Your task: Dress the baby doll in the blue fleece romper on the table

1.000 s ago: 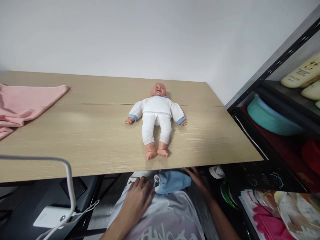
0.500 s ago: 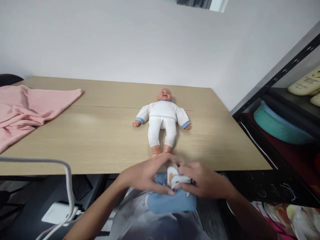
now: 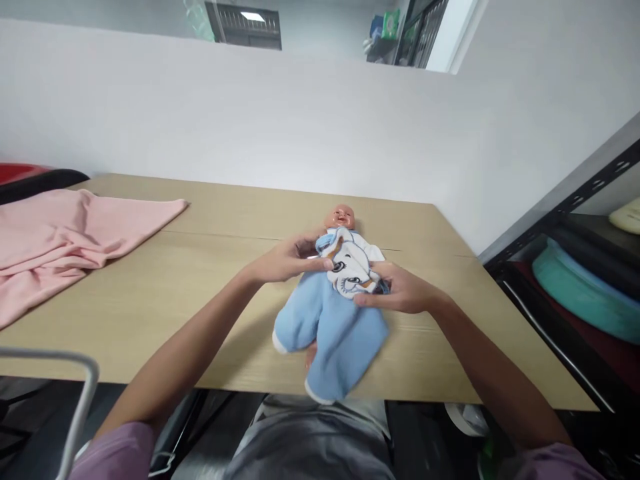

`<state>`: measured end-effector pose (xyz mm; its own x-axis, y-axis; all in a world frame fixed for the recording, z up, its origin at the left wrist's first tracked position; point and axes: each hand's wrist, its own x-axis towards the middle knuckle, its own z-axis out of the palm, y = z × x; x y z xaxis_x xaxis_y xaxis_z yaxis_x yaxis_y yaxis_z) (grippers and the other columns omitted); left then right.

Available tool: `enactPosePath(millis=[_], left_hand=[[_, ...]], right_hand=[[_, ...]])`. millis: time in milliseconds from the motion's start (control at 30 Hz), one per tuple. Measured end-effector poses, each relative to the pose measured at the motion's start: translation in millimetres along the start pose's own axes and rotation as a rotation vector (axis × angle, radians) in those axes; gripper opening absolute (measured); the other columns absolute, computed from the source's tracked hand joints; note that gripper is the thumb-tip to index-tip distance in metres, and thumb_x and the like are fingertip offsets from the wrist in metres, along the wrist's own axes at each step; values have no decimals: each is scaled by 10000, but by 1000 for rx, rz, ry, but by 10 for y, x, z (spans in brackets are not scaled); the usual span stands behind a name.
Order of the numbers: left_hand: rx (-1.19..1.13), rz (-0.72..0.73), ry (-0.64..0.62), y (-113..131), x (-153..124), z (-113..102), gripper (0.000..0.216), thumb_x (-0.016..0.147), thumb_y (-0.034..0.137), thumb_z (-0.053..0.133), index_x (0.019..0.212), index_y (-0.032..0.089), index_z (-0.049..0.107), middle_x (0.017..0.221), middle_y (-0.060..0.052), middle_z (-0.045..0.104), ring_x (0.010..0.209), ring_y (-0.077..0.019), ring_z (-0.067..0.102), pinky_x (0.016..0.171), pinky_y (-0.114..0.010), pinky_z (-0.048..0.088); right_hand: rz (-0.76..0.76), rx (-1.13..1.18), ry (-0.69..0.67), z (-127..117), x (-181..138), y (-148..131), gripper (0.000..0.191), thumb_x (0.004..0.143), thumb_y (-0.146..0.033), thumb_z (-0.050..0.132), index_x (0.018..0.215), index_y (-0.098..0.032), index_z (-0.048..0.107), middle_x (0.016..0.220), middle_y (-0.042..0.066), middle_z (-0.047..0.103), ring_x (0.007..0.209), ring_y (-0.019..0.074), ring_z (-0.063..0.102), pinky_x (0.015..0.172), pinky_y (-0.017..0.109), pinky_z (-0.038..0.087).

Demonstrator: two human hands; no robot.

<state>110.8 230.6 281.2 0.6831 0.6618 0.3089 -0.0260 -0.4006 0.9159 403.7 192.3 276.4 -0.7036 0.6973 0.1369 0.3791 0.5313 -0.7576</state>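
Note:
Both hands hold a pair of light blue baby pants (image 3: 345, 340) above the doll, with white cuffs at the leg ends and a white cartoon animal face on the upper part. My left hand (image 3: 295, 257) pinches one side near the top edge, thumb on the face. My right hand (image 3: 400, 287) grips the opposite side. Behind the pants lies the baby doll (image 3: 341, 217) on its back, head toward the wall. Its head, a bit of white top and part of a foot show; the pants hide the rest.
A pale wooden table (image 3: 225, 233) spans the view, against a white wall. A crumpled pink cloth (image 3: 90, 233) lies at its left end. To the right, a shelf holds a teal basin (image 3: 585, 290). A white metal tube (image 3: 83, 393) curves at the lower left.
The blue pants were bunched near my lap; now they hang spread out over the doll. Both hands have moved forward and apart. My view has tilted up.

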Motion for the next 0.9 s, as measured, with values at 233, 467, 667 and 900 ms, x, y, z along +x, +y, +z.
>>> enactPosePath(millis=[233, 467, 667, 900], left_hand=[[229, -89, -212, -74, 241, -419, 490, 772, 499, 991, 1046, 160, 768, 868, -22, 749, 763, -179, 679, 692, -250, 561], [301, -14, -283, -289, 309, -578, 458, 983, 505, 817, 1300, 180, 762, 1272, -98, 814, 1152, -267, 760, 1013, -321, 619], [189, -27, -14, -542, 345, -492, 633, 997, 685, 737, 1343, 156, 703, 1296, -115, 792, 1197, -283, 750, 1042, -345, 625], [81, -110, -374, -279, 279, -520, 496, 805, 636, 941, 1003, 202, 809, 884, -58, 807, 997, -272, 792, 876, -314, 669]], right_hand=[[-9, 119, 179, -92, 324, 148, 491, 1117, -584, 587, 1443, -246, 732, 1385, 79, 776, 1301, 313, 695, 1221, 488, 509], [56, 295, 320, -3, 580, 451, 592, 1104, -642, 603, 1574, -282, 608, 1546, 69, 710, 1475, 301, 630, 1287, 463, 477], [149, 128, -176, -85, 552, 449, 625, 870, -665, 875, 1276, -196, 795, 1219, 83, 827, 1216, 373, 755, 1123, 500, 606], [103, 311, 109, 54, 533, 351, 581, 934, -707, 788, 1260, -226, 811, 1180, 77, 824, 1221, 348, 751, 1144, 495, 587]])
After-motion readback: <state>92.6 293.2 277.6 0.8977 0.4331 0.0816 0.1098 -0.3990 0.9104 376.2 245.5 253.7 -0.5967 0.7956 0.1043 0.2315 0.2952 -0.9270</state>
